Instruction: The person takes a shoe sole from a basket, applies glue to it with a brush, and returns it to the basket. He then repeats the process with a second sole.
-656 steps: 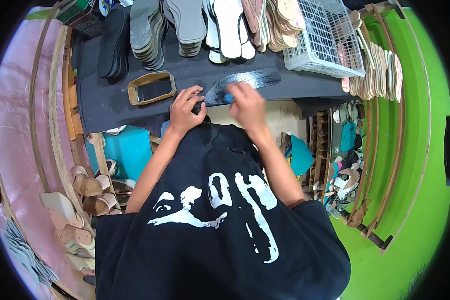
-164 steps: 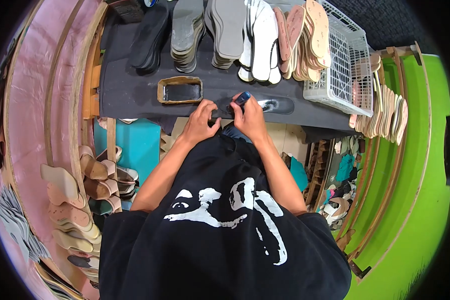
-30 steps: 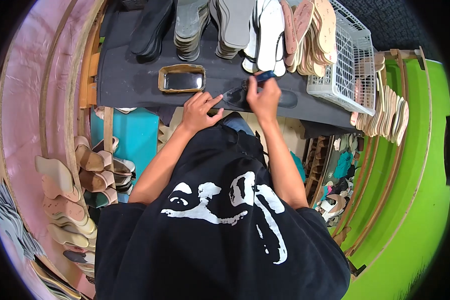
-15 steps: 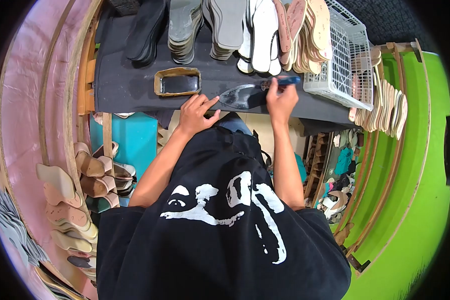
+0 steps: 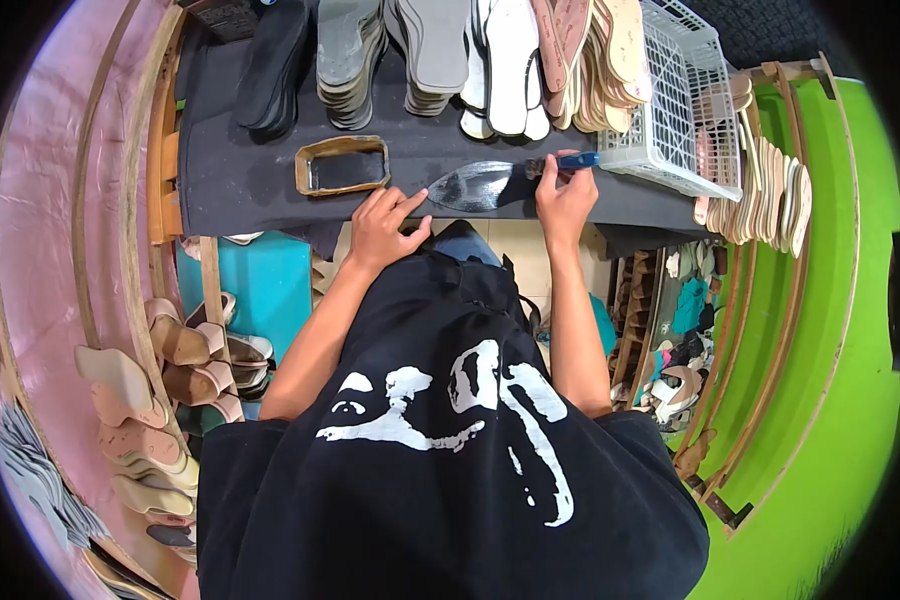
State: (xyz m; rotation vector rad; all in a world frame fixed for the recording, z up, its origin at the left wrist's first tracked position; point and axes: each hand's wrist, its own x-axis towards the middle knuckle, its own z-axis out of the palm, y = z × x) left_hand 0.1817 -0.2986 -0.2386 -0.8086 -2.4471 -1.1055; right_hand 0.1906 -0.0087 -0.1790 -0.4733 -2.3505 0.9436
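A dark insole (image 5: 478, 186) lies flat on the black-covered table, its upper side shiny and wet-looking. In my right hand (image 5: 567, 196) is a brush (image 5: 576, 160) with a blue handle, closed in my fingers; its bristle end is over the insole's right part. My left hand (image 5: 384, 224) rests at the table's front edge with fingers stretched and thumb apart, the index fingertip at the insole's pointed left end. Just behind that hand stands a tan-rimmed open tray (image 5: 300, 170) with a dark inside.
Stacks of black insoles (image 5: 272, 70), grey insoles (image 5: 425, 50), white insoles (image 5: 511, 75) and beige insoles (image 5: 618, 60) line the table's back. A white plastic crate (image 5: 660, 165) stands at the right. Wooden racks with shoe parts (image 5: 185, 340) flank both sides.
The view has shifted slightly, moving the table items left and up in the picture. The brush has moved a little rightward relative to the insole, and more of its shiny surface shows.
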